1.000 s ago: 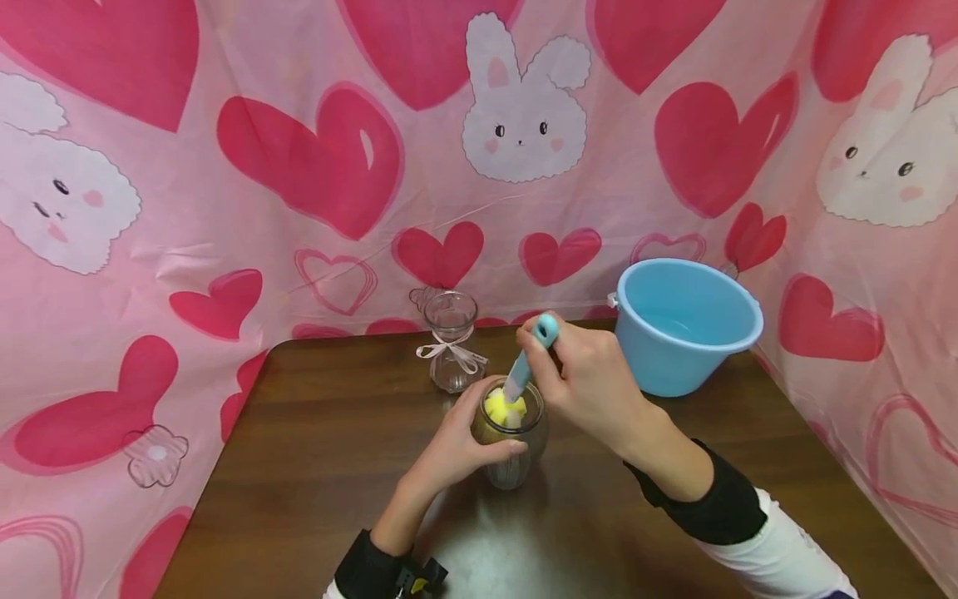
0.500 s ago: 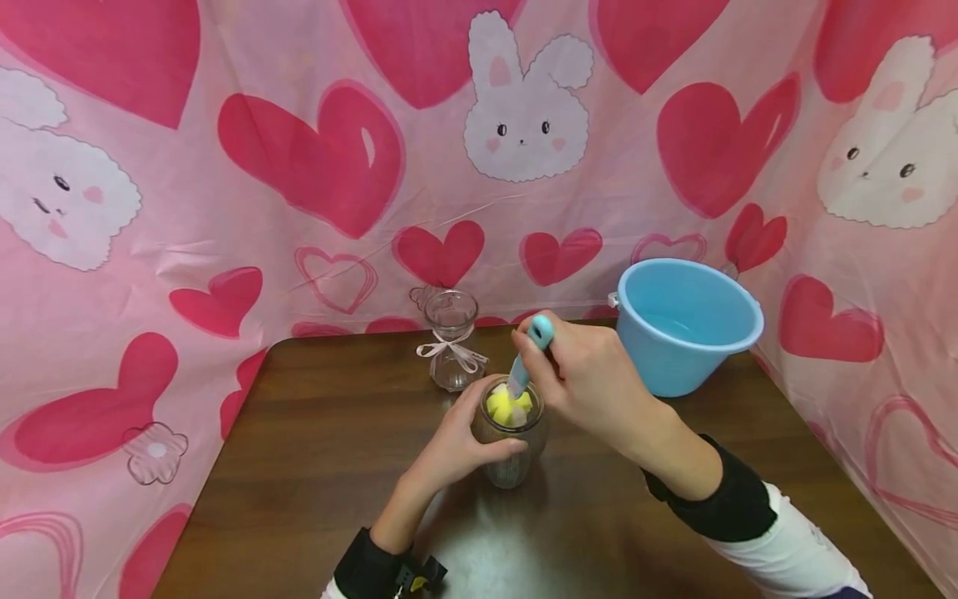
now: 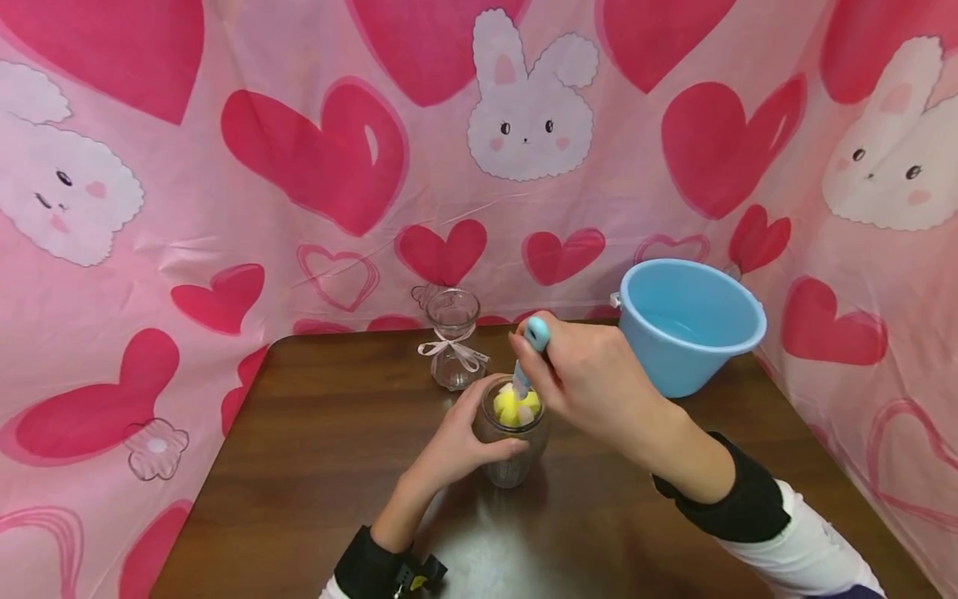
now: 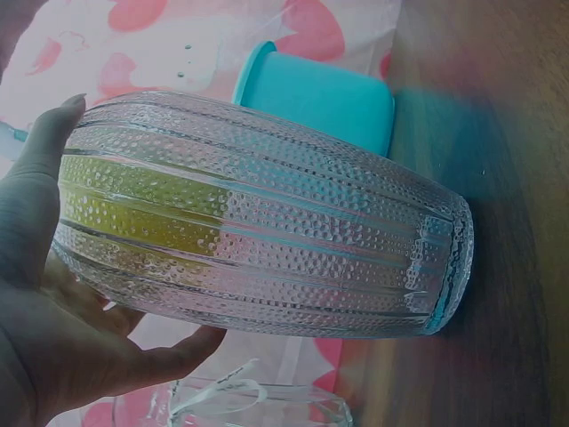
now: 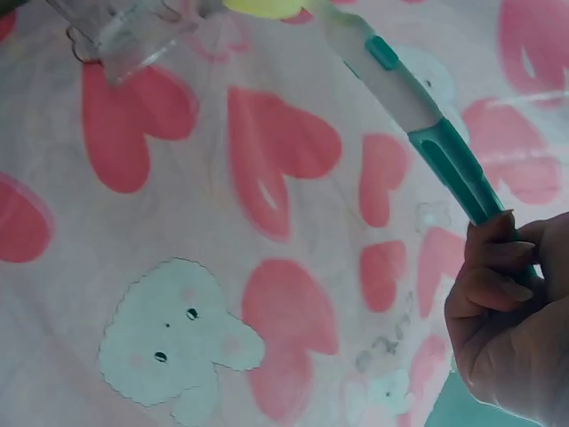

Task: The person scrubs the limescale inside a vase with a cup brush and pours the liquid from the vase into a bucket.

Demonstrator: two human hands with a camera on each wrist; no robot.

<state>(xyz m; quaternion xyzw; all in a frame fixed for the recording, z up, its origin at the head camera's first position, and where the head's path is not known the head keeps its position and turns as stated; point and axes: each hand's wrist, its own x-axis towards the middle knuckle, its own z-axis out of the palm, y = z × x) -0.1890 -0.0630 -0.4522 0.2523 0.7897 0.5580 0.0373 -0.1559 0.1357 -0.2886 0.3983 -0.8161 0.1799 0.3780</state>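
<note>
My left hand grips a clear glass vase around its upper part, fingers behind and thumb in front. The vase has ribs and a dotted texture, and its base stands on the table. My right hand holds the end of a sponge bottle brush with a teal and white handle. Its yellow and white sponge head is inside the mouth of the vase, and yellow shows through the glass in the left wrist view. The right hand is just above and right of the vase rim.
A second glass vase with a white ribbon bow stands behind the held one. At the back right is a light blue bucket. The brown table backs onto a pink cloth with hearts and rabbits.
The sponge head has shifted slightly right in the vase mouth, while the handle's end has moved a little left. My right forearm has swung outward to the right. The left hand keeps its hold.
</note>
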